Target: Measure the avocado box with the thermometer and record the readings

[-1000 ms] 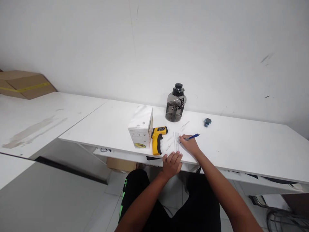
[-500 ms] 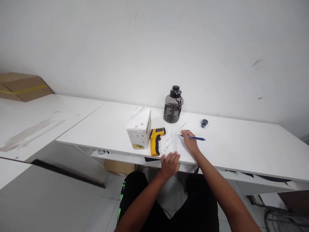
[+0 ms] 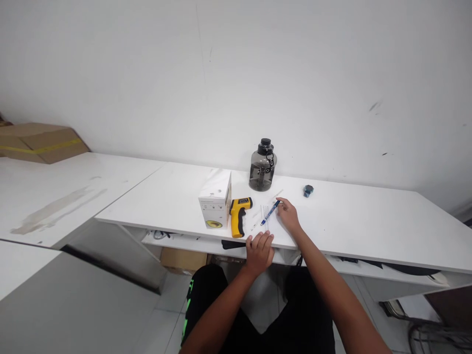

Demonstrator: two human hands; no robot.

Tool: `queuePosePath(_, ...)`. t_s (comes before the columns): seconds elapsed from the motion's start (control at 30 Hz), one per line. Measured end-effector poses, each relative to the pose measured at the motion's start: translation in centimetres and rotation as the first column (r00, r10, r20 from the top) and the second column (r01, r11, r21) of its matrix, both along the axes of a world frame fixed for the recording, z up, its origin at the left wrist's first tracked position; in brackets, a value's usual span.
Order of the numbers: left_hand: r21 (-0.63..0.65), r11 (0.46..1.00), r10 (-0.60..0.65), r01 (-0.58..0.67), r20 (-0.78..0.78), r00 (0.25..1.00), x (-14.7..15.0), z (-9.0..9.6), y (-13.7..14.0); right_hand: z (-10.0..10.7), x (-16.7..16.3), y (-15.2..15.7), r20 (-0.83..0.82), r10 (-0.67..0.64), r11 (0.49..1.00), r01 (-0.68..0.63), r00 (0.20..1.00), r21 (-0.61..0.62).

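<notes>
A blue pen (image 3: 270, 212) slants across a narrow white paper (image 3: 265, 210) marked with lines of writing. Its upper end is pinched between the fingertips of my right hand (image 3: 288, 215); the other end points down toward me over the paper. My left hand (image 3: 260, 250) rests at the table's front edge, its fingers laid over the edge at the paper's near end. Left of the paper lies a yellow and black infrared thermometer gun (image 3: 236, 223). A white box (image 3: 215, 206) with an avocado picture stands beside it.
A large grey water bottle (image 3: 261, 172) with a black lid stands near the wall. To its right lies a dark wristwatch (image 3: 308, 190). A cardboard box (image 3: 44, 142) sits far left on the white table (image 3: 365, 221). Under the tabletop runs a shelf (image 3: 199, 241).
The pen has swung round in my right hand, from pointing right to lying slantwise over the paper. My left hand stays about where it was. The view has shifted slightly.
</notes>
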State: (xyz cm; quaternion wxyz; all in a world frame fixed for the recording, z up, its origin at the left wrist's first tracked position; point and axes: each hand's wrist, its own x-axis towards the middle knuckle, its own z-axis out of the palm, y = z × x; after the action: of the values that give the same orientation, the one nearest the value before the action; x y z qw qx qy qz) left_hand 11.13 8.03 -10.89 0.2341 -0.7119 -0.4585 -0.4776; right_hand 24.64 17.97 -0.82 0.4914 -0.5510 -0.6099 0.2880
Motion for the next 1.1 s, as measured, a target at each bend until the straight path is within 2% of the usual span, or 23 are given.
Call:
queuePosePath(0.23,-0.124,0.992,-0.014,0.014,-0.003,1.0,-0.1,1.6,-1.4,0.2,-0.2,0.0,-0.138,-0.047,0.997,0.038,0.989,-0.065)
queuePosePath(0.37,-0.256,0.964,-0.072,0.067,-0.009,0.997,-0.4,3.7,-3.0,-0.2,-0.3,0.2,-0.136,-0.087,0.995,0.079,0.987,-0.064)
queuePosePath(0.5,-0.234,0.965,-0.104,0.122,0.09,0.99,-1.8,6.3,-4.6,-0.1,-0.2,0.1,-0.149,-0.111,0.993,0.103,0.983,-0.06)
queuePosePath(0.6,-0.199,0.979,0.001,0.05,0.248,0.969,-4.0,8.1,-4.9,0.3,-0.2,-0.1,-0.166,-0.136,0.99,0.126,0.977,-0.068)
queuePosePath(0.67,-0.256,0.965,0.145,-0.059,0.329,0.933,-5.8,9.2,-4.5,0.5,-0.3,-0.3,-0.179,-0.154,0.987,0.141,0.972,-0.083)
queuePosePath(0.73,-0.398,0.902,0.299,-0.166,0.301,0.906,-7.3,10.1,-4.0,0.6,-0.3,-0.4,-0.188,-0.158,0.985,0.142,0.969,-0.096)
queuePosePath(0.8,-0.543,0.805,0.375,-0.24,0.151,0.915,-8.1,10.9,-3.4,0.7,-0.3,-0.4,-0.185,-0.147,0.986,0.13,0.972,-0.104)
queuePosePath(0.87,-0.635,0.713,0.367,-0.298,-0.023,0.93,-8.1,11.4,-2.8,0.7,-0.3,-0.3,-0.168,-0.122,0.988,0.104,0.978,-0.111)
queuePosePath(0.93,-0.695,0.638,0.337,-0.331,-0.134,0.932,-7.5,11.7,-2.4,0.5,-0.3,-0.2,-0.144,-0.086,0.991,0.07,0.986,-0.113)
queuePosePath(1.1,-0.828,0.45,0.326,-0.334,-0.195,0.925,-5.9,13.1,-1.3,-0.2,-0.4,0.0,-0.072,-0.031,0.996,0.024,0.997,-0.089)
